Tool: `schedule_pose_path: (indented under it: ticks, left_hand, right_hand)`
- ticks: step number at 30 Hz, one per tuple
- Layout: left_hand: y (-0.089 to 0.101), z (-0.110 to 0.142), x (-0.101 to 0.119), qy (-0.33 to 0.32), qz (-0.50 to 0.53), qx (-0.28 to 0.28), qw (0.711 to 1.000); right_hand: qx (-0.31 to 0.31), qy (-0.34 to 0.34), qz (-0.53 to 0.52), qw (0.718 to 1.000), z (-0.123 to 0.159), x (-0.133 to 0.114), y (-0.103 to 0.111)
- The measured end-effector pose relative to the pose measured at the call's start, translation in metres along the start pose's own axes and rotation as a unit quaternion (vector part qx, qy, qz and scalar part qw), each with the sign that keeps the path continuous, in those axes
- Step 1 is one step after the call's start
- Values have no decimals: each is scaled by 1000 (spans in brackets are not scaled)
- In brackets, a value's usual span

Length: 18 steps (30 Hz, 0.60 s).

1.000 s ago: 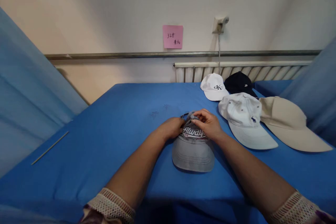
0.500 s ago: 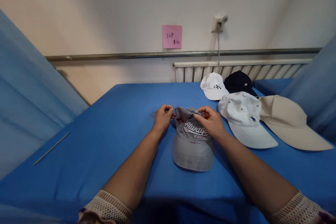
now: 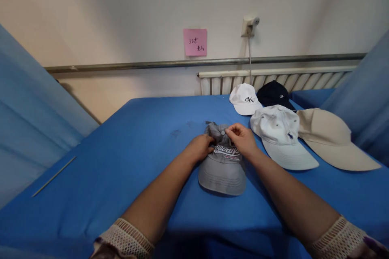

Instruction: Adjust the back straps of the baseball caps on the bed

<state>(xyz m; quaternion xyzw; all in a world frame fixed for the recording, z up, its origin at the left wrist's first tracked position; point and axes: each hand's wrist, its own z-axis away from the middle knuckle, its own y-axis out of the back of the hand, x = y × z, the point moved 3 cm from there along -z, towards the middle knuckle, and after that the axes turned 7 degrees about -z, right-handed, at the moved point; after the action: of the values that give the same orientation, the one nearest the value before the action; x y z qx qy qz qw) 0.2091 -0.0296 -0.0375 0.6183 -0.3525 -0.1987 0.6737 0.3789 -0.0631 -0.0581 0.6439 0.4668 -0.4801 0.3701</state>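
Note:
A grey baseball cap (image 3: 222,175) with white "Always" lettering lies in front of me, its brim toward me. The thumb and fingers of my right hand (image 3: 243,139) pinch the fabric at the top right of its crown. My left hand (image 3: 199,147) grips the crown's left side with curled fingers, covering the start of the lettering and the small red patch. To the right rests a pale cap (image 3: 278,129) with a small dark horse emblem, beside a beige cap (image 3: 330,133). Behind them sit a white cap (image 3: 243,96) with black letters and a black cap (image 3: 275,94).
A blue cloth (image 3: 127,162) covers the table. On its left lies a thin stick (image 3: 54,176). Beyond the table are a metal rail (image 3: 146,64), a radiator (image 3: 215,85) and a plugged socket (image 3: 248,27). Blue curtains (image 3: 27,121) hang at both sides.
My left hand has moved right and toward me, from the crown's upper left edge onto its side. My right hand keeps its pinch near the top. The view has shifted slightly.

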Motion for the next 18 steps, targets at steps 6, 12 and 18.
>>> schedule_pose_path:
  ticks: [6,12,18]
  left_hand:
    - [0,-3,7,20,-35,-42,998]
    - [9,10,-2,25,75,15,997]
    - [40,24,-14,50,327,200,922]
  right_hand:
    - [-25,61,84,994,2,-15,5]
    - [-105,162,199,961,4,-30,6]
    - [-14,51,-10,999,-8,-16,16]
